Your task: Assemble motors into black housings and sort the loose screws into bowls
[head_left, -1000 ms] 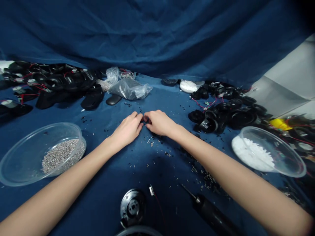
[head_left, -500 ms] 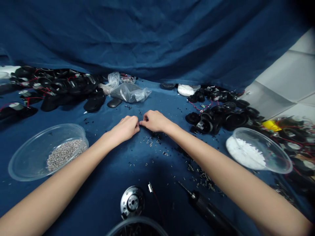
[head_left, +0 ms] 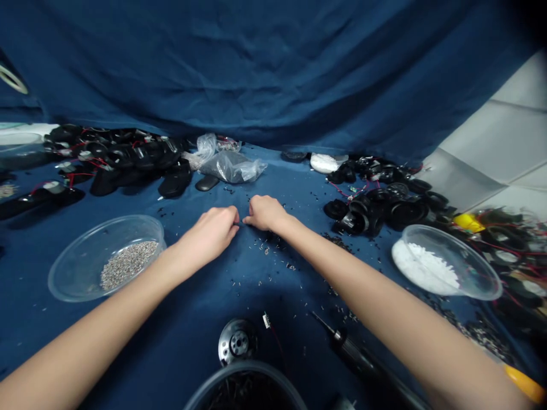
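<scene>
My left hand [head_left: 215, 230] is closed over the middle of the blue cloth [head_left: 188, 319], its fingers curled and thumb against them. Close beside it, with a narrow gap between, my right hand [head_left: 265, 212] pinches with thumb and forefinger. Whatever either hand holds is too small or hidden to make out. Just below the right hand lie loose small screws [head_left: 265, 249] and dark bits. Nearer to me are a round silver metal disc [head_left: 238, 343], a small white connector [head_left: 266, 321] on a wire, and a black screwdriver [head_left: 359, 356] with its tip pointing away.
A clear bowl of small metal screws [head_left: 130, 263] stands left, one of white pieces [head_left: 425, 267] right. A bowl of dark parts [head_left: 248, 393] sits at the front edge. Black housings with red wires [head_left: 123, 159] pile up back left and right [head_left: 397, 205]. Plastic bags [head_left: 233, 166] lie behind.
The view has shifted slightly, so the left bowl and back pile appear farther right. My hands stay close together at nearly the same spot, both still closed.
</scene>
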{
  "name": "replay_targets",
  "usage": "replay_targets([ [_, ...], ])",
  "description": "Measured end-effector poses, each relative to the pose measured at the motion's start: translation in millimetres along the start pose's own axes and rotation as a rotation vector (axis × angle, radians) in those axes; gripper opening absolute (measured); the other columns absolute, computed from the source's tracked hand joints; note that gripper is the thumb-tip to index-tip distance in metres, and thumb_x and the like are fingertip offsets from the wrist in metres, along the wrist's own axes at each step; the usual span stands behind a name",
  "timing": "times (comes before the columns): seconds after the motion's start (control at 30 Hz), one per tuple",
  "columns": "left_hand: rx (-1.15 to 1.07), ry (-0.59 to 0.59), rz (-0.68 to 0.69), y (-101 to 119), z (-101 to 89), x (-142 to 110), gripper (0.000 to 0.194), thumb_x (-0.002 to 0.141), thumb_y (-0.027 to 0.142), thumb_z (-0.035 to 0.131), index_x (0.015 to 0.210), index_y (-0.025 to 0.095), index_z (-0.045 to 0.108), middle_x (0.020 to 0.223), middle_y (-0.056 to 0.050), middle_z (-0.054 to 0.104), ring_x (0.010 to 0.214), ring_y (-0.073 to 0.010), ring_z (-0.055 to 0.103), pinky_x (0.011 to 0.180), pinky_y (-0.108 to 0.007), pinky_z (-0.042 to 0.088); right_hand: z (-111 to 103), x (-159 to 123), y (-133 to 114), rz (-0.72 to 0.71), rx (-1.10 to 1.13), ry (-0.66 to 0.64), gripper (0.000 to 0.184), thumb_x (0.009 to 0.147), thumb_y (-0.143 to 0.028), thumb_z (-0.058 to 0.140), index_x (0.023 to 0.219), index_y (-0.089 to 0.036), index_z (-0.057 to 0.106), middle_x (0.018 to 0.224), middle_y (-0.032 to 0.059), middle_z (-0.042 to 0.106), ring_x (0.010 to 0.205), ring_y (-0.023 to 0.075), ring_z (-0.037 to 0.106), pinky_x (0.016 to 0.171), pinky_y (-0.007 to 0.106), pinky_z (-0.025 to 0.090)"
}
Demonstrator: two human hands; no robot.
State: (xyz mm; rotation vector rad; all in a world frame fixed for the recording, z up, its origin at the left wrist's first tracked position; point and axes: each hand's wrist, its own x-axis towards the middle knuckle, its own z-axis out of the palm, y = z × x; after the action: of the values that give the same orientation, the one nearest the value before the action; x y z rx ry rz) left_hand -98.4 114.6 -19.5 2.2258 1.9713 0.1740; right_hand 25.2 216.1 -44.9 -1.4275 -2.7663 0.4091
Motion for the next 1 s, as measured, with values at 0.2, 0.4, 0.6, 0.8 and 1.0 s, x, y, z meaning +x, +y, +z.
replay_targets([
  [0.2, 0.074, -0.027, 0.008, -1.7, 32.9, 30.1, 0.012, 0.094, 0.019, 0.051, 0.096, 0.011, 0.06, 0.088, -0.006, 0.066, 0.084, -0.0188, 0.064, 0.076, -0.033, 0.05, -0.1, -7.9, 7.1, -0.084, 0.01, -0.015, 0.021, 0.093, -0.03, 0.061, 0.104, -0.013, 0.064, 0.103, 0.0058, 0.066, 0.095, 0.0189, 0.064, 0.086, 0.04, 0.053],
  [0.4, 0.099, -0.044, -0.039, -9.5, 28.5, 30.6, 0.02, 0.097, 0.029, 0.05, 0.096, 0.012, 0.061, 0.083, -0.003, 0.063, 0.078, -0.0163, 0.062, 0.076, -0.034, 0.052, -1.1, -13.4, 15.3, -0.103, 0.051, -0.01, 0.021, 0.094, -0.032, 0.059, 0.102, -0.013, 0.065, 0.103, 0.0064, 0.067, 0.098, 0.0192, 0.064, 0.088, 0.041, 0.051],
  [0.6, 0.054, -0.008, -0.044, -9.3, 24.1, 43.1, 0.02, 0.097, 0.029, 0.05, 0.101, 0.012, 0.06, 0.09, -0.004, 0.065, 0.084, -0.0169, 0.063, 0.08, -0.036, 0.053, -4.8, -15.8, 8.7, -0.093, 0.008, -0.054, 0.019, 0.088, -0.029, 0.068, 0.098, -0.012, 0.065, 0.099, 0.0055, 0.067, 0.094, 0.0191, 0.064, 0.085, 0.04, 0.053],
  [0.8, 0.069, -0.021, -0.044, -3.9, 34.1, 50.1, 0.024, 0.097, 0.031, 0.051, 0.108, 0.012, 0.059, 0.098, -0.007, 0.065, 0.09, -0.0188, 0.064, 0.083, -0.038, 0.053, -5.1, -19.6, 3.9, -0.087, 0.01, -0.039, 0.019, 0.093, -0.028, 0.061, 0.103, -0.013, 0.064, 0.101, 0.0062, 0.067, 0.092, 0.0182, 0.065, 0.085, 0.039, 0.053],
  [1.0, 0.103, -0.093, -0.05, -1.7, 29.0, 57.7, 0.022, 0.094, 0.034, 0.056, 0.096, 0.013, 0.063, 0.092, -0.005, 0.065, 0.086, -0.0175, 0.064, 0.08, -0.037, 0.054, -2.9, -15.6, 4.5, -0.08, 0.095, -0.002, 0.014, 0.084, -0.02, 0.068, 0.095, -0.012, 0.067, 0.095, 0.0071, 0.07, 0.088, 0.0188, 0.066, 0.08, 0.035, 0.053],
])
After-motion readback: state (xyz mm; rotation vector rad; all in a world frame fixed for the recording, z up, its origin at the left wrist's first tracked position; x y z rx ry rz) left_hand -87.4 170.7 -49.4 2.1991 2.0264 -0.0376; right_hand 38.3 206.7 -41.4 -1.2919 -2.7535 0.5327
